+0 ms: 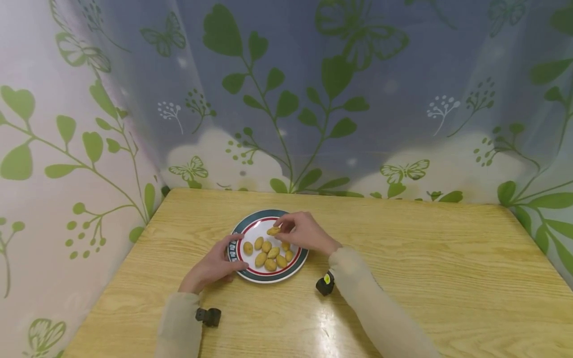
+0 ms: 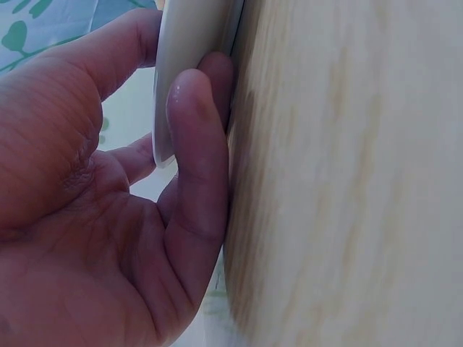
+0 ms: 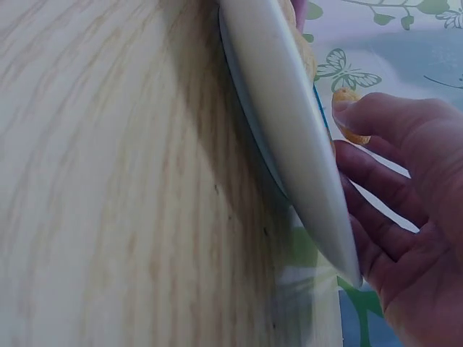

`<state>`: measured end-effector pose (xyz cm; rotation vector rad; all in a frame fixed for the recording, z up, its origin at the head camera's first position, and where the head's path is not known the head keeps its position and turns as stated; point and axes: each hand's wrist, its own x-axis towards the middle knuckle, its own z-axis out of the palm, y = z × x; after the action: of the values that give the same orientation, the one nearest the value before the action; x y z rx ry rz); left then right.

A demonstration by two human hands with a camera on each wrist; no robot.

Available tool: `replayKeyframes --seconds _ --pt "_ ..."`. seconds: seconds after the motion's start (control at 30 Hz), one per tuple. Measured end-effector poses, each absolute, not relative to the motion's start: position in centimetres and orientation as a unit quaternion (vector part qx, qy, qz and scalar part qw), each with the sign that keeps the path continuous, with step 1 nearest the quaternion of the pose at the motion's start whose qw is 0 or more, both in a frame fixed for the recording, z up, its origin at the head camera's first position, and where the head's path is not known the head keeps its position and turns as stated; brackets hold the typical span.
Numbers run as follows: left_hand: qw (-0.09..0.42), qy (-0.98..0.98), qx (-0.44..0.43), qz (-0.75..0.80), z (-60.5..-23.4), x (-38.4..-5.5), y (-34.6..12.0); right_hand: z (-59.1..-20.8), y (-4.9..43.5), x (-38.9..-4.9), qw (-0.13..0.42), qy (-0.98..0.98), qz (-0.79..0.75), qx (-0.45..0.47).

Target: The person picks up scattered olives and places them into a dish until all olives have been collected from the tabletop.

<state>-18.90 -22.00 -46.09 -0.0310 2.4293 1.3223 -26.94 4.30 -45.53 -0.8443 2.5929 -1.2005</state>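
A round plate [image 1: 256, 276] with a white middle, a red ring and a dark teal rim lies on the table. Several small yellow oval fruits [image 1: 270, 265], like kumquats, lie on it. My left hand [image 1: 216, 263] grips the plate's left edge, its thumb over the rim; in the left wrist view, fingers [image 2: 197, 123] reach beneath the plate's underside [image 2: 189, 43]. Above the plate's far right part, my right hand [image 1: 304, 232] pinches one yellow fruit [image 3: 349, 116] between thumb and fingertips. Its lower fingers are close beside the plate's edge in the right wrist view.
The wood-grain table [image 1: 425, 268] stretches far to the right of the plate. A curtain [image 1: 295, 149] printed with leaves and butterflies hangs along the back and the left side. Each wrist wears a small black camera [image 1: 209, 316].
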Motion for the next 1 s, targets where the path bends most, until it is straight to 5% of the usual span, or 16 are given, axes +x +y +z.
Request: replayKeyframes --seconds 1.0 --pt "0.185 0.861 -0.015 0.473 -46.48 -19.05 -21.93 -45.82 3.74 -26.97 0.076 0.881 -0.363 -0.293"
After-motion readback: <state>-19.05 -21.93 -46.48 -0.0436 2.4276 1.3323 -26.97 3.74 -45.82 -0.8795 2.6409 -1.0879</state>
